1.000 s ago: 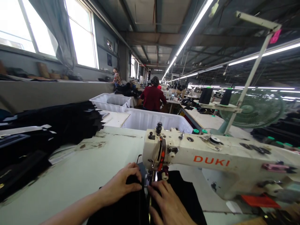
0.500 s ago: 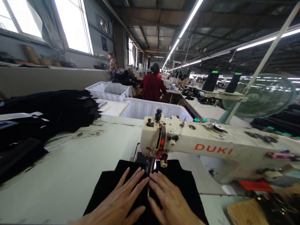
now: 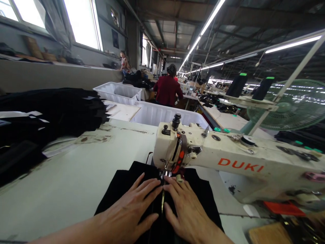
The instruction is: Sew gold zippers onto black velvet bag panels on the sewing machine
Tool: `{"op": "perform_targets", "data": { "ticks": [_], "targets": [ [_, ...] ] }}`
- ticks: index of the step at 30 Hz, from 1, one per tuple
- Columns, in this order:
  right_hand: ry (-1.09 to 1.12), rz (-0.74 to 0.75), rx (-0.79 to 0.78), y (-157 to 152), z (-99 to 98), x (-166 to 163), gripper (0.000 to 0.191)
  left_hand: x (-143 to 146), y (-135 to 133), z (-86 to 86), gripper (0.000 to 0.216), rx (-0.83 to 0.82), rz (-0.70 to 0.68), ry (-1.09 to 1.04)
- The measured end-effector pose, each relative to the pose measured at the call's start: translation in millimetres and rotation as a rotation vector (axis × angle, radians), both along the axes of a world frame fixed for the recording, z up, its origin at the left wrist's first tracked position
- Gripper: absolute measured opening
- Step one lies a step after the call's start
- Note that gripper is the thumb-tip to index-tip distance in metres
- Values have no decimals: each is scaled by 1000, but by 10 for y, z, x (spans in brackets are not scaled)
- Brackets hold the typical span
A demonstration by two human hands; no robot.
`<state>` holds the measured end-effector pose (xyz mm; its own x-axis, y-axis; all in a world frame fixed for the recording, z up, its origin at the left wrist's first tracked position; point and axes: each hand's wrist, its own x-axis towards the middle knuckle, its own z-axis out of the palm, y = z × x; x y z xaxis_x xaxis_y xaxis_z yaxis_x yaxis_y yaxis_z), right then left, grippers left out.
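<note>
A piece of black fabric [image 3: 119, 191] lies flat on the pale sewing table [image 3: 73, 179] under the head of a white sewing machine [image 3: 228, 162] marked DUKI. My left hand [image 3: 129, 211] rests flat on the fabric left of the needle, fingers stretched toward it. Just right of the seam line my right hand [image 3: 186, 211] lies flat too, fingertips close to the presser foot [image 3: 164, 176]. A thin yellowish strip runs between both hands along the seam. Neither hand grips anything.
A tall stack of black cut pieces [image 3: 48, 115] fills the table's left side. Two white plastic bins [image 3: 152, 117] stand behind the machine. A green fan [image 3: 291, 105] and thread cones [image 3: 237, 84] are at right. A person in red [image 3: 167, 89] sits further back.
A second ago my left hand was curled on the fabric by the needle; both hands have since spread flat. The view has shifted slightly and the fabric sits a little further under the machine.
</note>
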<state>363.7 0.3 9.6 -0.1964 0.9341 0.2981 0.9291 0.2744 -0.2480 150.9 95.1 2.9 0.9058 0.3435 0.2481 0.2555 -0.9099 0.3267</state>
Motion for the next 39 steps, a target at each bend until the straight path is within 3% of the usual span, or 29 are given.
{"op": "perform_targets", "data": {
  "ticks": [6,15,23,33,39],
  "targets": [
    [54,123,-26,78,-25,44,40,-22,-58,-18,80,70,45,-55],
    [-57,29,59,19,12,-3,34,-33,-50,64,91,149,30,-44],
    [-184,181,184,1,17,39,37,-53,-100,158,61,273,31,-10],
    [-220,117,314,5,-107,51,36,-64,-51,72,60,397,0,46],
    [-258,166,360,37,-78,62,32,-42,4,-3,58,435,-33,45]
  ]
}}
